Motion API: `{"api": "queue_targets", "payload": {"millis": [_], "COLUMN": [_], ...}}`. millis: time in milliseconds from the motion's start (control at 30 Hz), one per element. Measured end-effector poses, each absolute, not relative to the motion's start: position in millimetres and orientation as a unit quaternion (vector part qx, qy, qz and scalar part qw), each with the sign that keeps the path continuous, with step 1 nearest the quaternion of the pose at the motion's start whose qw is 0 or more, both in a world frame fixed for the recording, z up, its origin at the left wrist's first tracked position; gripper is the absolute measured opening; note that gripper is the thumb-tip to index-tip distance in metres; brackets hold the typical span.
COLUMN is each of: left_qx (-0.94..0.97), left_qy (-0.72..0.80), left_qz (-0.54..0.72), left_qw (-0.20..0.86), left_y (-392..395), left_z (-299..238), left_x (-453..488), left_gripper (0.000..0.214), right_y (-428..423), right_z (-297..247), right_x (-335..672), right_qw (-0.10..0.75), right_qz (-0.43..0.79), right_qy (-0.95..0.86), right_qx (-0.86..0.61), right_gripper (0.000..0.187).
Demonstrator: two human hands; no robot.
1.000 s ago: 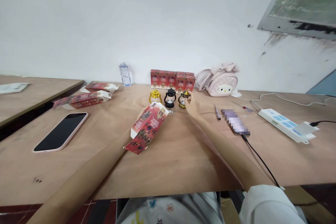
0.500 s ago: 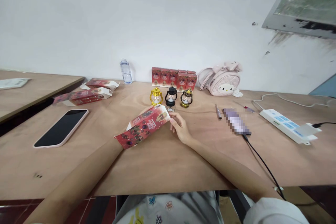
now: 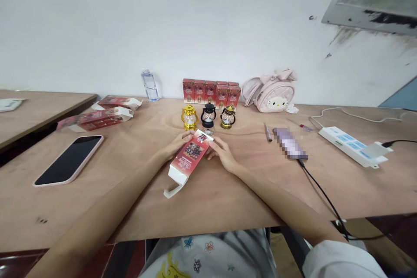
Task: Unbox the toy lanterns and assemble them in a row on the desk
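The wooden desk [image 3: 228, 202] spreads wide under everything, with a black lantern [image 3: 208, 116] standing near its middle. Right of that lantern, by the wall, sits a pink bag [image 3: 276, 97]; farther right of it lies a white power strip [image 3: 343, 141]. Well left of the lantern is a dark-screened phone [image 3: 68, 160]. Just on the person's side of the lantern, the red carton [image 3: 190, 154] is held tilted, a white flap hanging from the end away from the lantern. At its lantern end, the left hand [image 3: 177, 144] has its grip closed on one side, the right hand [image 3: 223, 152] its grip narrowed on the other. Small red boxes [image 3: 205, 91] stand behind the lantern, a gold lantern [image 3: 189, 118] just left, a bronze lantern [image 3: 227, 118] just right.
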State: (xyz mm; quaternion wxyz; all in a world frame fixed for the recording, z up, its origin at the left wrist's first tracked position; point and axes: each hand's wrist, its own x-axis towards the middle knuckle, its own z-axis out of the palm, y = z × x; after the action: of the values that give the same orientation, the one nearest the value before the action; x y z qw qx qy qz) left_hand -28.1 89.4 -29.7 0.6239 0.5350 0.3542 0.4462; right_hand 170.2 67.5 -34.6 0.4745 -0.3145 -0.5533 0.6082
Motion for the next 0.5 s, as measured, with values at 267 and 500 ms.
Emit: {"api": "queue_targets", "payload": {"millis": [267, 500], "left_qx": [0.535, 0.589], "left_qy": [0.353, 0.38], "left_qz": [0.42, 0.411], "left_qw": [0.642, 0.584], "left_y": [81.5, 77.5], "left_z": [-19.9, -20.0], "left_x": [-23.8, -19.7], "left_gripper": [0.065, 0.057], "right_y": [71.5, 75.9], "right_z": [-33.2, -32.3], "right_x": [174.3, 176.8], "right_qw": [0.425, 0.447], "right_qz": [0.655, 0.702], "right_qy": [-0.555, -0.486], "right_qx": [-0.288, -0.267], "right_gripper": [0.038, 0.029]}}
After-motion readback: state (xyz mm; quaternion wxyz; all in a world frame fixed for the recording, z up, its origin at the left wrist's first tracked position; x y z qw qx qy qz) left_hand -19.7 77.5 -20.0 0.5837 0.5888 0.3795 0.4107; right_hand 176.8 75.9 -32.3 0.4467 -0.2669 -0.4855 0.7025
